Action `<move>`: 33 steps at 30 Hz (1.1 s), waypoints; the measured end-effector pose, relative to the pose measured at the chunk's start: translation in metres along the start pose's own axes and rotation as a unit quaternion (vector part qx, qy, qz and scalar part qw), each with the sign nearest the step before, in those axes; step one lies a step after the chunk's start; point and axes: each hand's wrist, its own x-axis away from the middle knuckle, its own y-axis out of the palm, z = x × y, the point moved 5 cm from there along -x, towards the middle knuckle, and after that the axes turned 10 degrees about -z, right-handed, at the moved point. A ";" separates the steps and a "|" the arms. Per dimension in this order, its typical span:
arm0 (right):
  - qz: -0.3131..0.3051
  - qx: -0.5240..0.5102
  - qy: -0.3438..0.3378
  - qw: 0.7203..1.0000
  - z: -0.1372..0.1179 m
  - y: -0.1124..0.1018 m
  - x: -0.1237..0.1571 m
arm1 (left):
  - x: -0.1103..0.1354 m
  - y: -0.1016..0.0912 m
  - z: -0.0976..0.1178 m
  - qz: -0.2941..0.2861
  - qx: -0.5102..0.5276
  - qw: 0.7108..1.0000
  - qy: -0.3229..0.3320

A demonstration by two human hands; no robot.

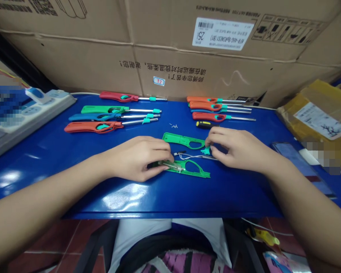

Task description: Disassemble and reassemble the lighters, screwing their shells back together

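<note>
A green lighter shell half lies open on the blue table with its inner parts showing. My left hand rests on the shell's left end, fingers curled and pressing it down. A second green shell half lies just behind. My right hand pinches a small teal part at the end of thin white wires and a metal tube. A black and yellow screwdriver lies just beyond my right hand.
Several whole long lighters lie at the back left and back right. A cardboard box walls off the back. A white power strip sits left, a dark phone and a yellow parcel right.
</note>
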 end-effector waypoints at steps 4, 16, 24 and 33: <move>-0.044 0.004 0.015 0.999 0.007 0.004 0.001 | 0.001 -0.003 -0.003 -0.004 -0.044 0.999 -0.018; -0.064 -0.028 0.016 0.997 0.010 0.011 -0.006 | -0.008 0.017 -0.007 0.044 0.058 0.996 -0.047; -0.039 -0.066 0.009 0.997 0.012 0.014 -0.009 | -0.004 0.006 -0.009 0.133 0.045 0.982 -0.124; -0.042 -0.058 0.044 0.996 0.018 0.009 -0.007 | 0.000 0.007 -0.024 0.098 -0.003 0.976 -0.194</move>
